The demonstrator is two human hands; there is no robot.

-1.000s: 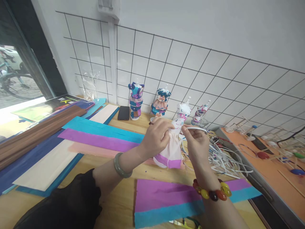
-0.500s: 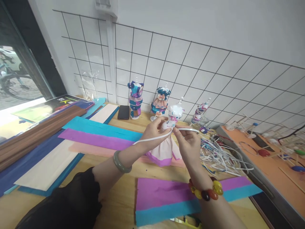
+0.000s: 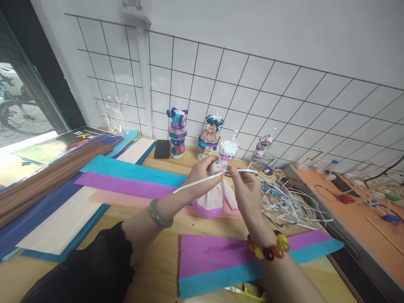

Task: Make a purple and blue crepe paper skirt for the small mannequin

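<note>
A small white dress form point(image 3: 228, 148) patterned with pink and blue stands in front of me, wearing a pale pink paper skirt point(image 3: 210, 198) with a purple hem. My left hand point(image 3: 203, 173) is closed around its waist at the back left, the thumb in front. A narrow white strip point(image 3: 194, 184) crosses the waist, one end trailing over my left wrist. My right hand point(image 3: 248, 185) pinches this strip at the right of the waist, and the other end loops out over its fingers. The left fingertips are hidden behind the form.
Dressed forms point(image 3: 178, 132) stand along the wire grid, beside a black phone point(image 3: 162, 149). Crepe paper strips point(image 3: 126, 170) cover the left. A purple and blue sheet point(image 3: 214, 261) lies under my right forearm, near yellow-handled scissors point(image 3: 248, 291). Tangled strips point(image 3: 280, 204) lie right, beside an orange board point(image 3: 356, 219).
The view has shifted slightly, so most things sit a little further left. Both hands keep their hold at the waist, with the white strip drawn a little straighter on the left.
</note>
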